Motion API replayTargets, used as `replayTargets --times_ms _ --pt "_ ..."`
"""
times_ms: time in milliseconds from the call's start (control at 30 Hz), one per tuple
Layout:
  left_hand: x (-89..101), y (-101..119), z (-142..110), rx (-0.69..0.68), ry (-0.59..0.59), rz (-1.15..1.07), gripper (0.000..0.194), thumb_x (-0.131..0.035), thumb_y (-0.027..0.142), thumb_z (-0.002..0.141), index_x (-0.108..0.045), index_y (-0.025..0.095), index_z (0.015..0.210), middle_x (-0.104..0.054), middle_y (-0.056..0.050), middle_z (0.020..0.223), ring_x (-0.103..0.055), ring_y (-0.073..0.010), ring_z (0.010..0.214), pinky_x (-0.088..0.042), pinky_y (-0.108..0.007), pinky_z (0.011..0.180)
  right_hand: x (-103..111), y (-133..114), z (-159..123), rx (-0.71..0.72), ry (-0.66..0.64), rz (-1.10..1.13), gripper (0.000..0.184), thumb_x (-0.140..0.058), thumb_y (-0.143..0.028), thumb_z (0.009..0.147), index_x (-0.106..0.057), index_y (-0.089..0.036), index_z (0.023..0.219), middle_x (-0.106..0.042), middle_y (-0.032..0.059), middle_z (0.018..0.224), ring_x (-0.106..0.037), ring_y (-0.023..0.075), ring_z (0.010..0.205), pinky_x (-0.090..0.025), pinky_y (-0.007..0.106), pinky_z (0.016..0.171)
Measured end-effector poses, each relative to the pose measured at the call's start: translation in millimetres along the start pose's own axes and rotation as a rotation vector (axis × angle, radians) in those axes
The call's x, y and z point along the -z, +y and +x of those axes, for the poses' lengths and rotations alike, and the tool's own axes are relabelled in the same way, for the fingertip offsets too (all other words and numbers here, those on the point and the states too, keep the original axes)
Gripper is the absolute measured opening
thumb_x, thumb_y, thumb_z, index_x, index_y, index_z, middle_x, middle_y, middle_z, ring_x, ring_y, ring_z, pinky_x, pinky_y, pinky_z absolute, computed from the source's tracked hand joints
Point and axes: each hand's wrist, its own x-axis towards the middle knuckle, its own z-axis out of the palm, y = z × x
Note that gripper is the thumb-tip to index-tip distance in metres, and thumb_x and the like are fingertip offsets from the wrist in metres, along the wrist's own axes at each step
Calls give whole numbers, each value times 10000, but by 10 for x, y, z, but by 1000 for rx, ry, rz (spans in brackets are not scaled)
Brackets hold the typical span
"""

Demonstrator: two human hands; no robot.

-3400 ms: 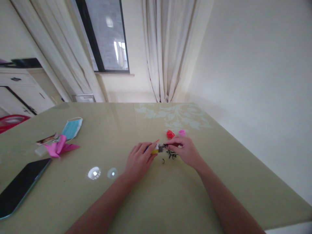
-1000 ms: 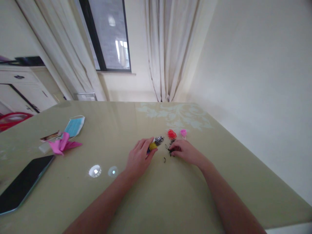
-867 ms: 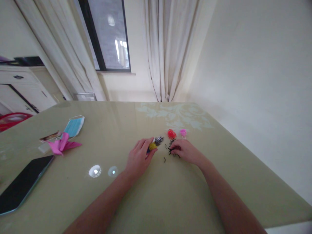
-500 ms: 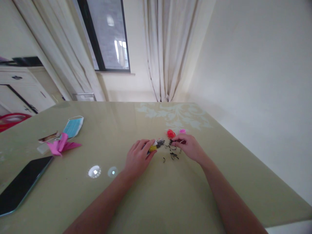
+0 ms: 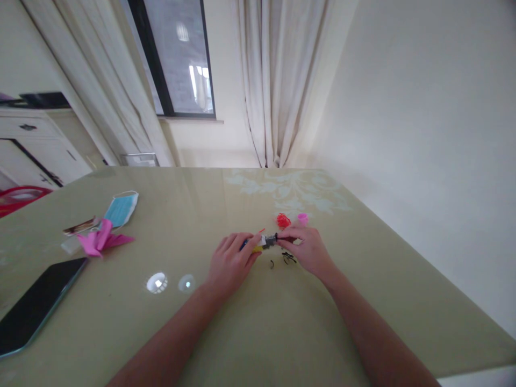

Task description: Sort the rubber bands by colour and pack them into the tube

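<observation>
My left hand [image 5: 234, 259] is closed around a small yellow, white and blue packet [image 5: 258, 246]; its grey-black end points right. My right hand [image 5: 305, 248] pinches a small black strand-like piece [image 5: 278, 236] at that end of the packet. Both hands are close together, just above the table. Below the right hand lie several thin, curved black strands [image 5: 288, 258], and one loose curl [image 5: 272, 264] sits left of them. Beyond the hands is a red tangle of strands [image 5: 282, 220]. Exactly what the black strands are is too small to tell.
A small pink ring-shaped object [image 5: 302, 218] lies beside the red tangle. On the left of the glossy table [image 5: 258, 333] are a blue face mask [image 5: 121, 209], a pink folded-paper bird [image 5: 100, 240] and a dark phone [image 5: 40, 301]. A wall [image 5: 435, 161] borders the right side.
My right hand has moved slightly left, bringing the black piece against the end of the packet. The left hand still holds the packet, turned a little.
</observation>
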Motion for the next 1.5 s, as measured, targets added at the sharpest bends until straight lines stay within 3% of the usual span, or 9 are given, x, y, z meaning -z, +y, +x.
replayTargets --times_ms 333,600,867,1233,1500 --pt "-19 -31 -12 34 -28 -13 319 -683 283 964 -663 223 1277 -734 -85 1125 -664 -242 992 -562 -376 865 -11 -95 12 65 -128 -27 230 -591 -249 1028 -815 -234 981 -747 66 944 -674 196 852 -517 311 798" --pt "-20 -37 -19 47 -29 -20 316 -675 292 970 -661 243 1282 -734 -87 1132 -669 -239 999 -574 -374 870 -46 -93 36 -32 -154 95 199 -616 -222 986 -812 -232 953 -677 68 933 -626 200 863 -513 327 803" --pt "1 -33 -10 -12 -14 -21 319 -648 319 991 -661 237 1299 -741 -83 1139 -673 -236 1000 -571 -371 877 -97 71 13 -238 -42 240 109 -762 -293 852 -831 -209 859 -734 31 748 -625 167 655 -480 291 635" --pt "-45 -49 -16 68 -35 -76 332 -698 301 958 -671 236 1282 -738 -85 1141 -670 -236 1017 -589 -370 873 -19 -35 49 -17 -178 104 208 -608 -184 966 -815 -209 973 -707 74 929 -651 196 855 -509 325 797" --pt "-47 -41 -19 58 -41 -88 329 -676 317 973 -674 236 1291 -737 -87 1146 -670 -234 1019 -596 -370 874 -11 -17 38 -174 -76 141 114 -718 -280 891 -825 -242 876 -772 23 760 -664 168 663 -517 287 655"
